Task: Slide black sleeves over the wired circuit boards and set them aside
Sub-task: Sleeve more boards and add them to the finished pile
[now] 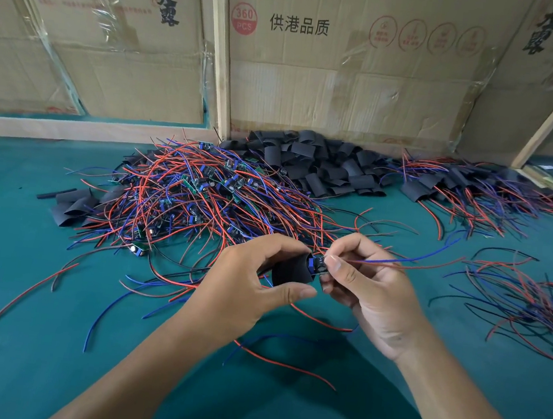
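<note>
Board meets sleeve mouth
The left hand [245,285] curls around a black sleeve [290,273]; the right hand [373,289] pinches a wired circuit board [318,261] at its opening. Beyond both hands lies a tangled pile of boards [194,193].

— What am I looking at, surface-wise?

— I'm seeing a matt black sleeve [290,273], soft-looking, and a circuit board [318,261] trailing glossy plastic-coated wires [396,262] in red and blue.

— And underneath?

— The table mat [37,268] is showing smooth, dull teal. Behind, brown cardboard [350,90] is creasing under shiny clear tape, framed by pale bare wood [221,65].
</note>
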A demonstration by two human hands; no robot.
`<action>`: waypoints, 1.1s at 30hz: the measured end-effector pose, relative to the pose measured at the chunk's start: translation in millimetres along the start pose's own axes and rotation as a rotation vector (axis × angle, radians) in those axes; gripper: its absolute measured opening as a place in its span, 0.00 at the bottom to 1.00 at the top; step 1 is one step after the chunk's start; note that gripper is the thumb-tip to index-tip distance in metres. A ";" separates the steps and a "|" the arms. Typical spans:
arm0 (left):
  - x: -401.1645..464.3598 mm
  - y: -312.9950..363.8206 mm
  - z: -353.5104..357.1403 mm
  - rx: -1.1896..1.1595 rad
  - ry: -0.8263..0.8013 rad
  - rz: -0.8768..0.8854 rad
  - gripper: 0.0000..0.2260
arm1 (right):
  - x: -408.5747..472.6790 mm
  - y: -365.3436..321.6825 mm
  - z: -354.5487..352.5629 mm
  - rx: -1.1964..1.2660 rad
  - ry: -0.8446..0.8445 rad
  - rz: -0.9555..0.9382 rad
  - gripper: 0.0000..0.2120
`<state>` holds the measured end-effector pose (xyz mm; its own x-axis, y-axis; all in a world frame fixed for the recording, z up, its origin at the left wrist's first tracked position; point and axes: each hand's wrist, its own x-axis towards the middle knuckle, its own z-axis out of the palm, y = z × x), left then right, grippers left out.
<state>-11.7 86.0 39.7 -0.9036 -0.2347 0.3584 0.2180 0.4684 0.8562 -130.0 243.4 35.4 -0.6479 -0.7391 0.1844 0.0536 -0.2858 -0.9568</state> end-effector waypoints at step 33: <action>-2.3 12.3 -2.7 0.199 0.131 0.188 0.15 | -1.1 -2.8 -1.5 -0.003 -0.037 -0.088 0.02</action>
<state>-5.9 90.0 50.4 -0.7962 -0.2300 0.5597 0.2885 0.6688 0.6852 -130.7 246.0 37.5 -0.6214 -0.7333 0.2759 -0.0047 -0.3487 -0.9372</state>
